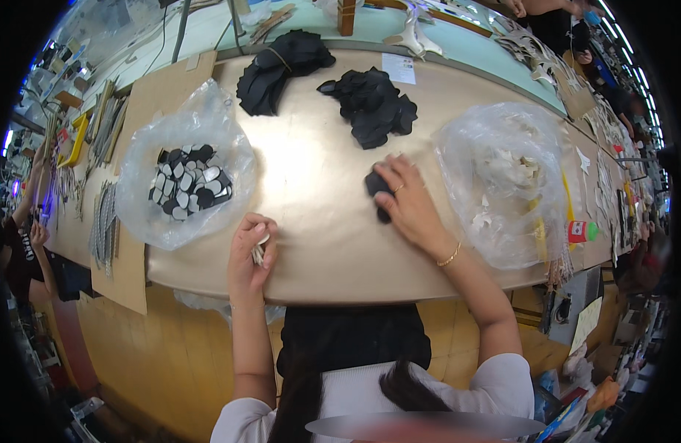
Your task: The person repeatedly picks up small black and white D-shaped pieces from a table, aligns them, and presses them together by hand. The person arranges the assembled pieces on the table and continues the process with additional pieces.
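Note:
My left hand (253, 247) is closed around several small off-white pieces (259, 252), above the near part of the table. My right hand (405, 193), slightly blurred, has its fingers and thumb on a small black cut piece (376, 190) at the table's middle; whether it is one piece or a stack I cannot tell. Left of my hands lies a clear plastic bag (241, 159) with rounded black and white pieces (191, 181) heaped on it. Beyond my right hand is a loose pile of black cut pieces (373, 107). A bundle of similar black pieces (277, 70) lies farther back, banded together.
Another clear plastic bag (466, 140) on the right holds white scraps. Beside it lies a small red bottle with a green cap (582, 231). A paper sheet (399, 68) lies at the back edge. Cardboard (126, 273) and braided strips (104, 229) are on the left. Other people work at both sides.

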`<act>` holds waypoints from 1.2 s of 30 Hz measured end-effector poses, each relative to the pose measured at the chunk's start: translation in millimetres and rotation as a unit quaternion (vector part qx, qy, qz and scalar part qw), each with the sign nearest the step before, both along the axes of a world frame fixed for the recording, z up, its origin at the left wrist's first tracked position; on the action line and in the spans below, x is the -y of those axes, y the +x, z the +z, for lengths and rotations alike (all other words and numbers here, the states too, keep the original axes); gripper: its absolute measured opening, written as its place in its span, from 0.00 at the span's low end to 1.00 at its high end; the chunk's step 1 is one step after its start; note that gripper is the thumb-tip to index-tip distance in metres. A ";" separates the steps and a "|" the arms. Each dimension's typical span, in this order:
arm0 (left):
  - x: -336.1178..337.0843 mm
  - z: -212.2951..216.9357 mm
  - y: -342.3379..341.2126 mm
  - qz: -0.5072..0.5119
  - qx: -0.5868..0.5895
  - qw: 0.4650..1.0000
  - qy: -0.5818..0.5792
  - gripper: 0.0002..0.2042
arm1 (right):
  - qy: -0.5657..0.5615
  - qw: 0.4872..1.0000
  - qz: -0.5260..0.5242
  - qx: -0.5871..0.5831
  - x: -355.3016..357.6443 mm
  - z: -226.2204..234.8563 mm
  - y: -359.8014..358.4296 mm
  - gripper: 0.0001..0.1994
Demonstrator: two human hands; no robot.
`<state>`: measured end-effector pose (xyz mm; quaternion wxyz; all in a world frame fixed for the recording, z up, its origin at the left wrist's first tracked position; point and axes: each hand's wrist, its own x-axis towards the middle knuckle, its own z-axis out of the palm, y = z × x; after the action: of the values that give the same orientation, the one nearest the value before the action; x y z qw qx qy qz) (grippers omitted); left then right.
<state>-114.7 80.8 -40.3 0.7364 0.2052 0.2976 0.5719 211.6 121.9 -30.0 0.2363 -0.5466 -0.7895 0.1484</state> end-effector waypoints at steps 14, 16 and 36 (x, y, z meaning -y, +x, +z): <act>-20.0 40.8 38.8 -0.155 -0.329 0.929 -0.070 0.08 | -0.141 0.983 -0.046 -0.112 18.7 32.0 1.8 0.14; -23.3 41.2 51.9 -0.160 -0.362 0.917 -0.050 0.08 | -0.131 0.987 -0.042 -0.085 21.9 30.9 0.0 0.16; -64.0 53.0 114.8 -0.289 -0.677 0.617 0.278 0.08 | 0.004 0.994 -0.025 -0.104 41.2 13.9 -12.1 0.08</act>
<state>0.1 144.8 12.7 0.3615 0.8044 0.4641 0.0834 199.6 80.7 -16.1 0.3229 -0.5470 -0.7471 0.1958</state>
